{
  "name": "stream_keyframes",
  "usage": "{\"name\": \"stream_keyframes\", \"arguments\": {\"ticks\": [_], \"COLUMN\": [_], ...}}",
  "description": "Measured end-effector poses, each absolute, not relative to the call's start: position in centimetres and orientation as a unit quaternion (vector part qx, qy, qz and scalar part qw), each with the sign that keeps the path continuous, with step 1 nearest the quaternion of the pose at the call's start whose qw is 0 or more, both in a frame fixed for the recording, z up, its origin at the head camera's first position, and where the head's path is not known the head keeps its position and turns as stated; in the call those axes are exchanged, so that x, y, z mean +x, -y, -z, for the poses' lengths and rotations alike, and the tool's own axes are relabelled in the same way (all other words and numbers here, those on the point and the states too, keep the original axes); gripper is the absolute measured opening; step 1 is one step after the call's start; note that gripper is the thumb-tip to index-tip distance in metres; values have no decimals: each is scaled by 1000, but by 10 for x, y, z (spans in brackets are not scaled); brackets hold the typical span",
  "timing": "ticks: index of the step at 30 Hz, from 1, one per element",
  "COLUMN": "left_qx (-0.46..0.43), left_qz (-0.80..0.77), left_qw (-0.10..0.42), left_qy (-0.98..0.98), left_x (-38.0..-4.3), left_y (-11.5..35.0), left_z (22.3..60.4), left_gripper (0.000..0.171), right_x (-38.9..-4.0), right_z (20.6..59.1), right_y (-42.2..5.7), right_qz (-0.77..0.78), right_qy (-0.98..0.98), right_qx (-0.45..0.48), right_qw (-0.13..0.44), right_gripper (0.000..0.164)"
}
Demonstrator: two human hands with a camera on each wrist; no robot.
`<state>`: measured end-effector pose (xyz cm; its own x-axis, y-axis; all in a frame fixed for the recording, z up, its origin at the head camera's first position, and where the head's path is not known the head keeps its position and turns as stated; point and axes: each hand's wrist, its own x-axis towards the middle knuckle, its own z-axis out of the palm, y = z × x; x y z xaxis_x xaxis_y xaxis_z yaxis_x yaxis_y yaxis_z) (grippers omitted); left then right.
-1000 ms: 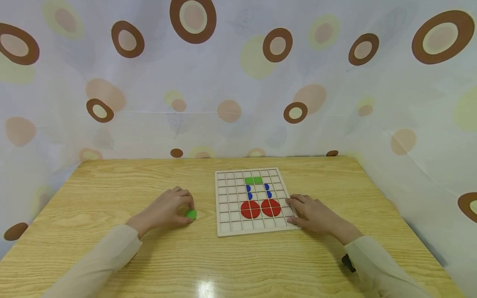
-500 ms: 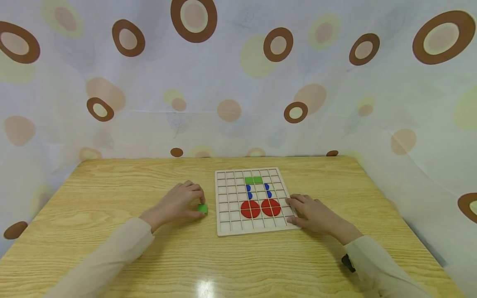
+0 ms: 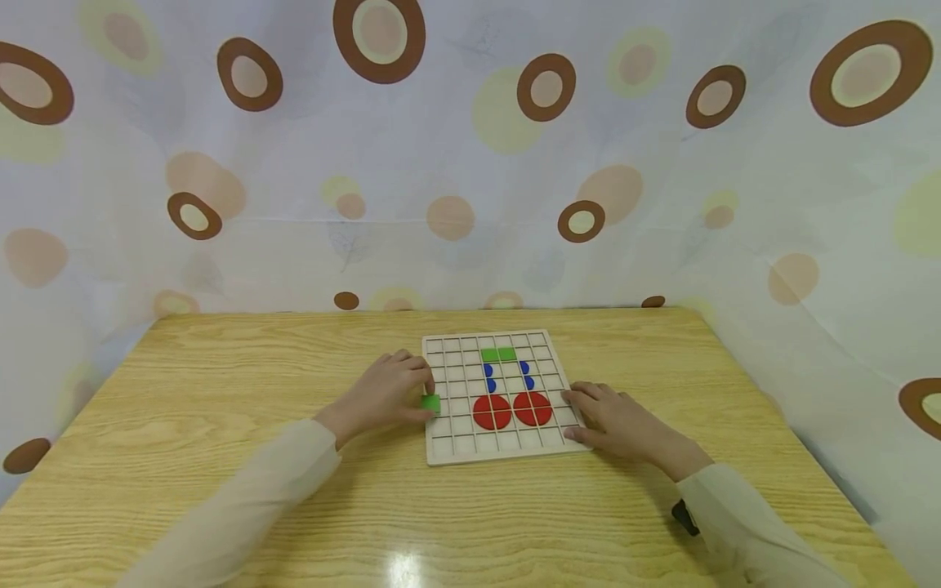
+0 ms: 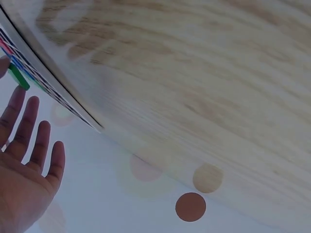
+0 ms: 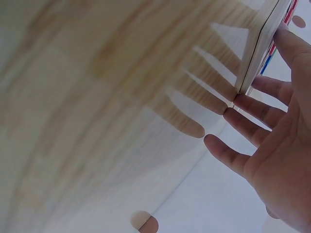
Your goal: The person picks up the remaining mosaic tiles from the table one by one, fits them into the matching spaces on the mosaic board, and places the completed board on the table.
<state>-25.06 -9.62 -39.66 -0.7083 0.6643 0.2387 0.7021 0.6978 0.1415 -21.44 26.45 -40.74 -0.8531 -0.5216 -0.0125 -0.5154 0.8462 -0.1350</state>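
Note:
A white gridded board point(image 3: 444, 446) lies on the wooden table. On it are two green squares point(image 3: 498, 354), several blue half-round pieces point(image 3: 492, 385) and two red discs point(image 3: 491, 413), each crossed by grid lines. Between thumb and index finger, my left hand point(image 3: 382, 392) pinches a green square tile point(image 3: 431, 404) over the board's left edge. The left wrist view shows that tile point(image 4: 19, 76) edge-on, the other fingers of the hand point(image 4: 22, 184) spread. My right hand point(image 3: 617, 420) rests at the board's right edge, fingertips touching it, fingers nearly straight in the right wrist view.
Wood-grain table point(image 3: 294, 523) surrounds the board on all sides. A patterned cloth point(image 3: 456, 163) with circles stands behind the table and along its sides. Under the right sleeve a black strap point(image 3: 685, 518) shows.
My left hand has moved right and slightly away with the green tile, from the table beside the board to over its left edge. The right hand and board have stayed put.

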Motion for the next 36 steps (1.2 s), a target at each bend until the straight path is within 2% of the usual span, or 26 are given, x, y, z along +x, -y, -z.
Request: {"name": "stream_keyframes", "arguments": {"ticks": [11,19,36], "left_qx": [-343,-336,-285], "left_qz": [101,96,118], "left_qw": [48,53,29], "left_qy": [933,935,951], "left_x": [-266,-278,-294], "left_y": [58,31,-7], "left_z": [393,391,380], "left_gripper": [26,28,26], "right_x": [-214,-215,-215], "right_z": [406,407,407], "right_y": [-265,-265,-265], "right_qz": [66,70,73], "right_qy": [-958,-960,-959], "right_qx": [-278,-271,-272], "right_qw": [10,23,22], "right_gripper": [58,59,60]}}
